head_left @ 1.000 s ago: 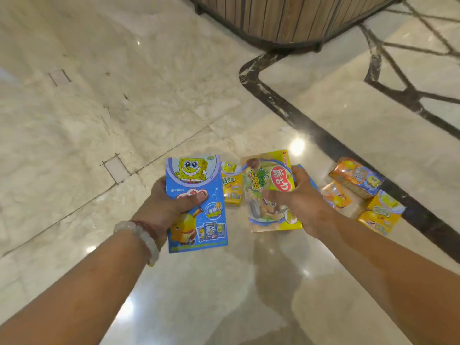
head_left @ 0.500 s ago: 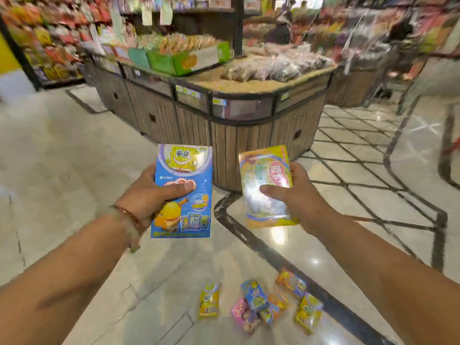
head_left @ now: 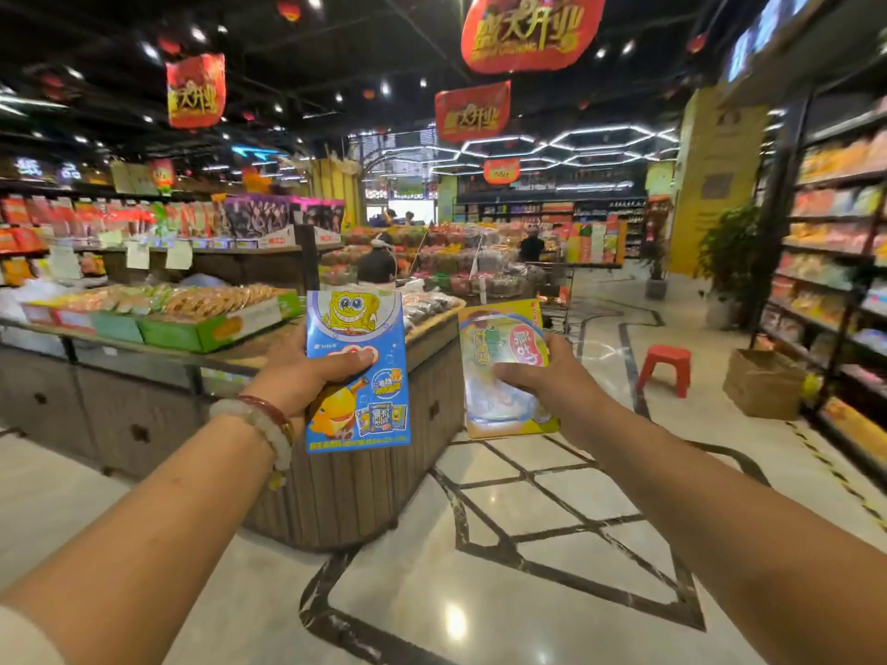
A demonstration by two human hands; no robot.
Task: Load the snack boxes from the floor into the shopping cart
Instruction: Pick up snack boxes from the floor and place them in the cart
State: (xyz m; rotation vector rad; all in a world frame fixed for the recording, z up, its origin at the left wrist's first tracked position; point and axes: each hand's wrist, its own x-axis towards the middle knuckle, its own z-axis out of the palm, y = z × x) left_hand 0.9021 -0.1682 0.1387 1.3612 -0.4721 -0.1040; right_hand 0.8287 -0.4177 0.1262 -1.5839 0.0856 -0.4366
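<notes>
Shop aisle with marble floor (head_left: 552, 592); the view has risen from the floor. Blue box (head_left: 357, 371) gripped in left hand (head_left: 307, 376), yellow box (head_left: 504, 367) in right hand (head_left: 542, 376), both lifted. Cart (head_left: 552, 290), apparently ahead, is next.

Pale bead bracelet (head_left: 269, 431); thin red bangle (head_left: 266, 405); bare forearms

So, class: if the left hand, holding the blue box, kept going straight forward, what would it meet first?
Most likely the wooden display island: the left hand and its blue box point at that counter. Depth is unclear from one view.
</notes>
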